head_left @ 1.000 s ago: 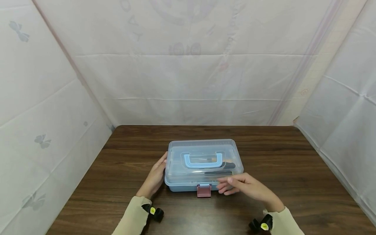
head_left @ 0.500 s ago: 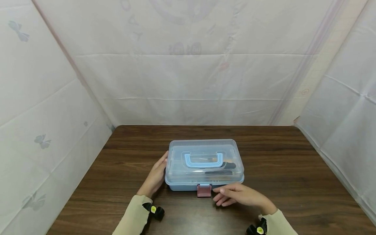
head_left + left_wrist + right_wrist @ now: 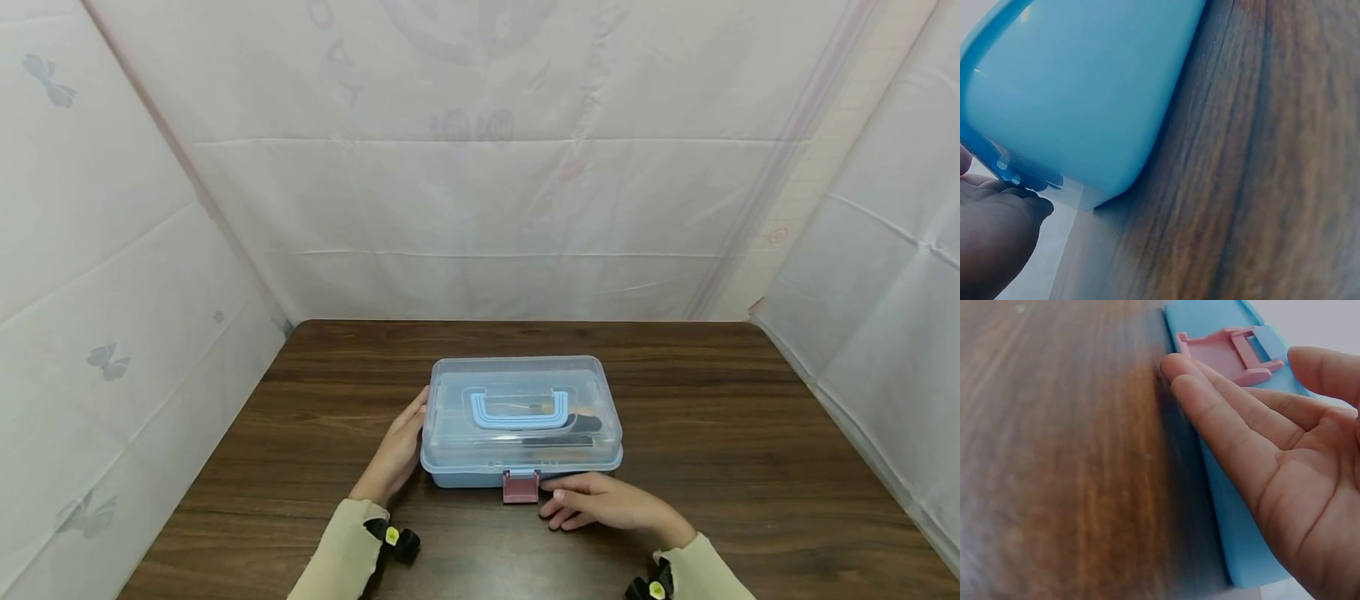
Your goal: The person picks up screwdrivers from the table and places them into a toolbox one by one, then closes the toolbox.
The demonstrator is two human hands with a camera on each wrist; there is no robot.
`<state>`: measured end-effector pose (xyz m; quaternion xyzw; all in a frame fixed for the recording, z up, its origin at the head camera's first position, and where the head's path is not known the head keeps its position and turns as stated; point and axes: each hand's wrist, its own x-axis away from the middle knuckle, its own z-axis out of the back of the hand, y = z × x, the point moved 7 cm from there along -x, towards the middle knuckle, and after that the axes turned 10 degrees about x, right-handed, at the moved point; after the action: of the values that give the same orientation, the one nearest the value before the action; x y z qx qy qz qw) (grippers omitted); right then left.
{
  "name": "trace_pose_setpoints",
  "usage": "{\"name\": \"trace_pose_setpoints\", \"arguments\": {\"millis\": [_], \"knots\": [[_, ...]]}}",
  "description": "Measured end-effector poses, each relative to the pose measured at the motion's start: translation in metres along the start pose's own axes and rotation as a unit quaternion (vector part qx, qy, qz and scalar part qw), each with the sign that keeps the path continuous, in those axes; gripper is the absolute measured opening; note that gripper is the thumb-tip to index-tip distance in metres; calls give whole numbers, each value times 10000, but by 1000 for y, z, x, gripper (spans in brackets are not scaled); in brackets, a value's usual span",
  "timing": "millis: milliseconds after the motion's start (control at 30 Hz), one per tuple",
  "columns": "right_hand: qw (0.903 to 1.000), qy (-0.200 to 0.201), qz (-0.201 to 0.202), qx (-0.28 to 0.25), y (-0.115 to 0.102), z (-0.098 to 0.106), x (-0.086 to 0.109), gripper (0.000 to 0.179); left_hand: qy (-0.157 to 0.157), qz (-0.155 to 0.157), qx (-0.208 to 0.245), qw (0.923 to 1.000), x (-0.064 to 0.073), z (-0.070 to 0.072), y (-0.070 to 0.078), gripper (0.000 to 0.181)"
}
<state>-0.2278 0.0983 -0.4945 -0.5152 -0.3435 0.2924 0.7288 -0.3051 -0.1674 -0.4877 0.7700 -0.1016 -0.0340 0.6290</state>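
Observation:
A blue plastic storage box (image 3: 465, 481) with a clear lid (image 3: 457, 417) and a light blue carry handle (image 3: 520, 422) stands on the table. At its front, a pink latch (image 3: 521, 488) hangs swung out and down. My left hand (image 3: 397, 450) rests along the box's left side, fingers fairly straight. My right hand (image 3: 607, 504) is at the front, just right of the latch. In the right wrist view its fingers (image 3: 1229, 428) reach out nearly straight beside the pink latch (image 3: 1222, 356), the thumb apart from them. Through the lid, dark and orange items show faintly.
The dark wood table (image 3: 337, 367) runs back to a pale sheet (image 3: 480, 208) hung behind it. More sheeting hangs at the left (image 3: 112, 275) and right sides. Each wrist wears a small black camera on a band.
My right hand has moved left and down from the lid's front right edge to beside the latch. My left hand and the box have hardly moved.

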Motion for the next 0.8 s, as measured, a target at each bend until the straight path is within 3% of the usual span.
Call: {"name": "trace_pose_setpoints", "arguments": {"millis": [800], "knots": [[9999, 110, -72, -101, 7, -2, -9, 55, -50, 19, 17, 10000, -1, 1, -1, 53]]}}
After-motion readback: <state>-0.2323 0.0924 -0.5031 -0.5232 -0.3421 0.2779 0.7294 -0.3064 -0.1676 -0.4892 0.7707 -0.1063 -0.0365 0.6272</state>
